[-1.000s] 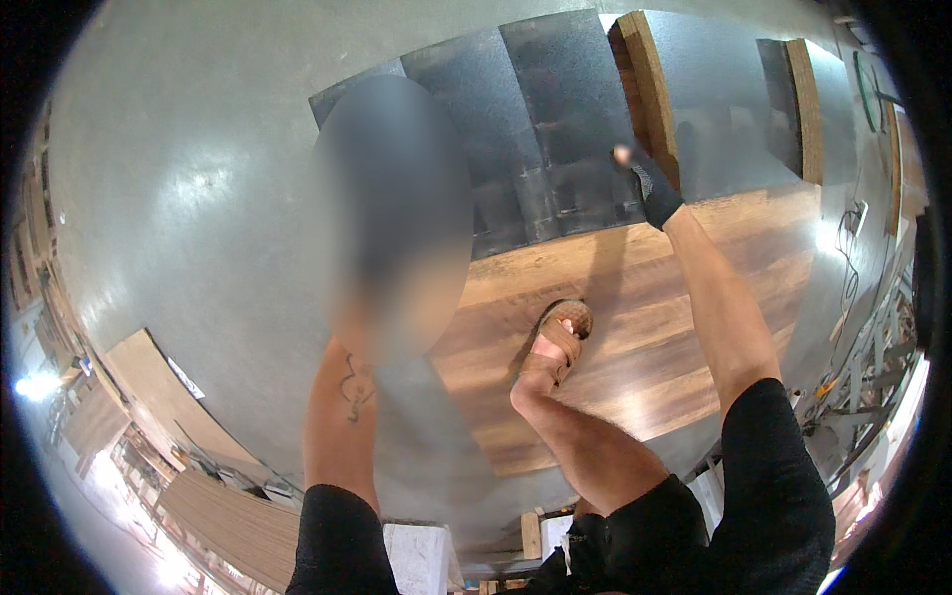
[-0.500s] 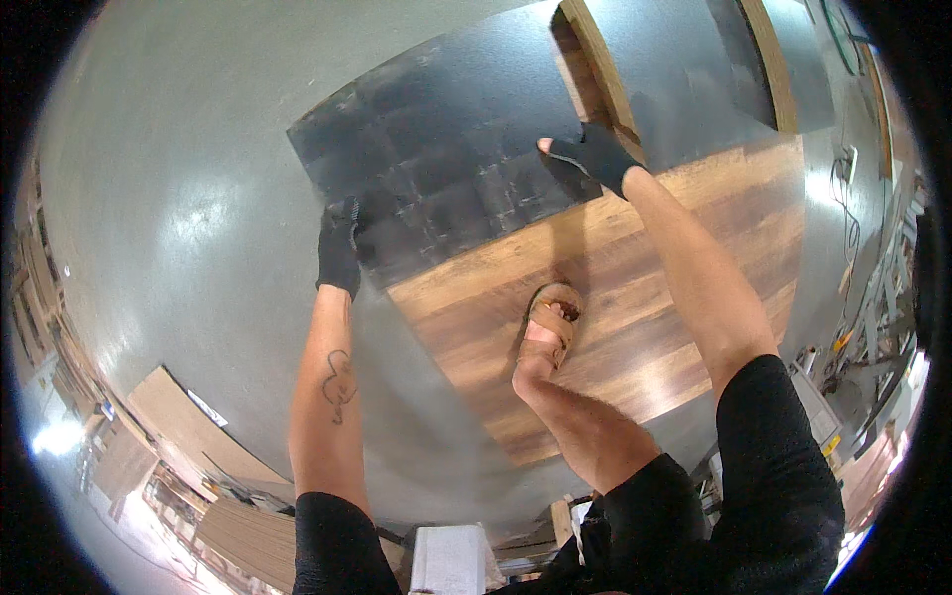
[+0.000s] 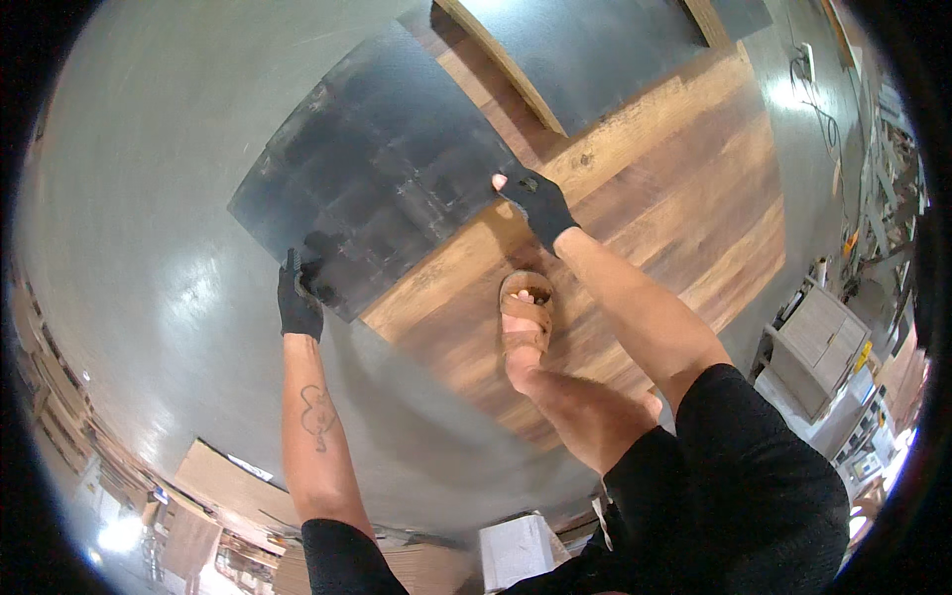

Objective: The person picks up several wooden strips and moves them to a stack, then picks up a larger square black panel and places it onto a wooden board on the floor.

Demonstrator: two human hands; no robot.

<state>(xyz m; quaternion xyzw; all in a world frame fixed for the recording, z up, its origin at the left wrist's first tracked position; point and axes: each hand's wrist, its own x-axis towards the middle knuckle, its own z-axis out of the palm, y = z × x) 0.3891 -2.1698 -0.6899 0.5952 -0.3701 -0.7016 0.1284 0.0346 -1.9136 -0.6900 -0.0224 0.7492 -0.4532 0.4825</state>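
A dark grey, scuffed flat panel [image 3: 387, 149] lies tilted across the upper left part of a large wood-grain board [image 3: 684, 218], its left end reaching out over the grey floor. My left hand [image 3: 300, 299], in a black glove with bare fingertips, grips the panel's near left corner. At the near right corner my right hand [image 3: 540, 206], gloved the same way, holds the edge with its thumb on top. The fingers beneath the panel are hidden. My sandalled foot [image 3: 526, 315] stands on the wood-grain board, close to the right hand.
A wooden strip [image 3: 506, 69] runs between this panel and a second dark panel [image 3: 605, 59]; another strip [image 3: 706, 22] lies farther right. Cables [image 3: 815, 94] trail over the floor at the right. A cabinet [image 3: 821, 342], a white box [image 3: 516, 550] and cardboard sheets [image 3: 233, 486] stand around.
The panel has shifted left and turned away from the wooden strip, with both hands on it. A wider band of wood grain now shows between panel and strip. The view has turned too.
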